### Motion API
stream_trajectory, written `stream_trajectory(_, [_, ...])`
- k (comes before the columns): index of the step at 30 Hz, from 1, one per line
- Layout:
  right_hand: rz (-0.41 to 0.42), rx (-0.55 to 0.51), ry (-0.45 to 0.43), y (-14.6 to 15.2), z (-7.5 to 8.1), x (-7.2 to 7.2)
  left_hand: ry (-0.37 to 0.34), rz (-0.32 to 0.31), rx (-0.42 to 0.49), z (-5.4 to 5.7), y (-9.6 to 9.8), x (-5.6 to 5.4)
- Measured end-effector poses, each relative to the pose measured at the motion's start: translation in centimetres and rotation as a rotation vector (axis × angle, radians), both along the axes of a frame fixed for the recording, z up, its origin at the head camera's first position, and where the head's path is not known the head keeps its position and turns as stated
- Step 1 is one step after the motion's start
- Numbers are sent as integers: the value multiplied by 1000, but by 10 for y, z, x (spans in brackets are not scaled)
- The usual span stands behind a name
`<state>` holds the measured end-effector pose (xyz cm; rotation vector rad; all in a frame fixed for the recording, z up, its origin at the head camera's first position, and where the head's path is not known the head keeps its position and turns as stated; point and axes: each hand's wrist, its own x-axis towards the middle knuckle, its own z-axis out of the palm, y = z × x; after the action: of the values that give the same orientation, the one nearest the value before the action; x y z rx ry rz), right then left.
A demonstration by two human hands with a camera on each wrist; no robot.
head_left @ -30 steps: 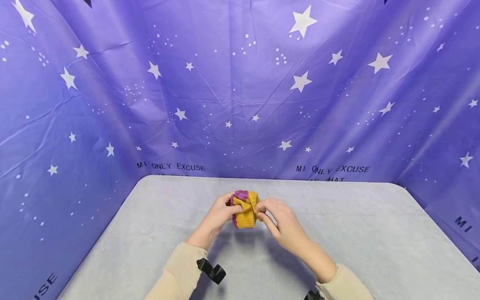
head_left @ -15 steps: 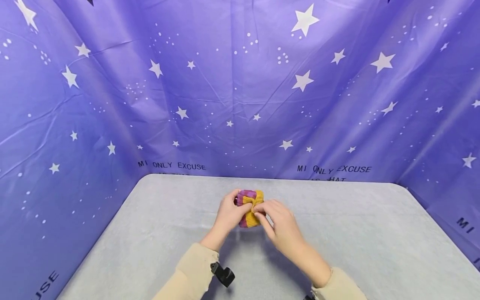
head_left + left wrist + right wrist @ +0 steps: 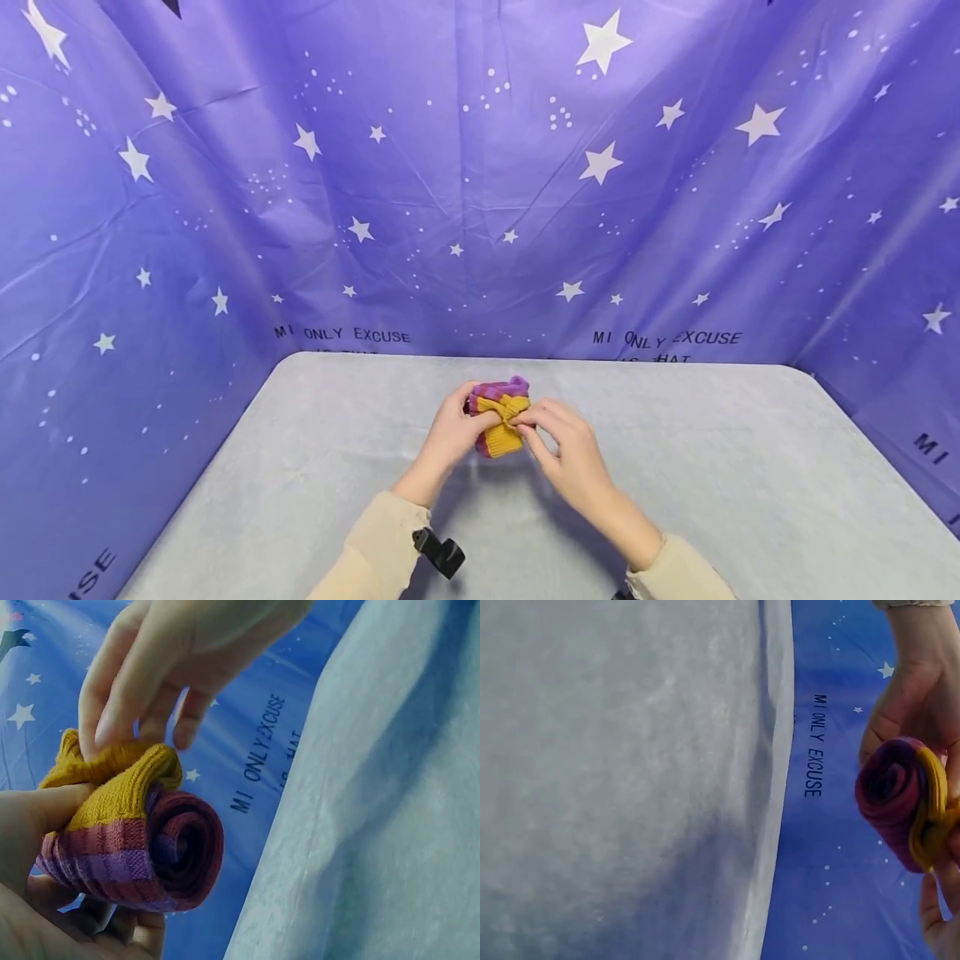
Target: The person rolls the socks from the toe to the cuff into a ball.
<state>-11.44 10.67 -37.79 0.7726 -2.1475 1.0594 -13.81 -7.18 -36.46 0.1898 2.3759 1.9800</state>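
A rolled-up pair of knitted socks, striped maroon and purple with a ribbed mustard cuff, is held above the table between both hands. My left hand grips the roll from the left, its thumb pressed on the mustard cuff. From the other side my right hand pinches the cuff's edge between thumb and fingers. The left wrist view shows the roll's spiral end and the mustard cuff folded partly over the body. In the right wrist view the roll sits at the right edge, partly covered by fingers.
A table with a pale grey cloth lies beneath the hands. Behind it hangs a purple-blue curtain with white stars and lettering. A black wrist mount sits at the left sleeve.
The hands and socks have shifted slightly to the right since a second ago. The cuff's shape has changed under the fingers, and more purple shows at the top of the roll.
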Motion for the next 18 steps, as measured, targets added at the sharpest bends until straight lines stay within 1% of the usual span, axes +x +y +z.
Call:
stream_trajectory(3, [12, -111, -94, 1, 4, 0, -5, 4, -7, 0, -2, 1])
stream_trajectory(5, [5, -154, -141, 2, 8, -2, 2, -5, -17, 0, -3, 1])
stream_trajectory(8, [-7, -132, -176, 3, 14, -5, 21, -12, -38, 0, -4, 2])
stream_trajectory(12, [-10, -42, -160, 5, 17, -6, 48, -2, -53, 0, -5, 4])
stream_trajectory(15, [10, -24, -159, 7, 19, -6, 70, 4, -34, 0, -5, 4])
stream_trajectory(18, [24, -37, -156, 8, 20, -5, 85, 2, -2, 1, -6, 4])
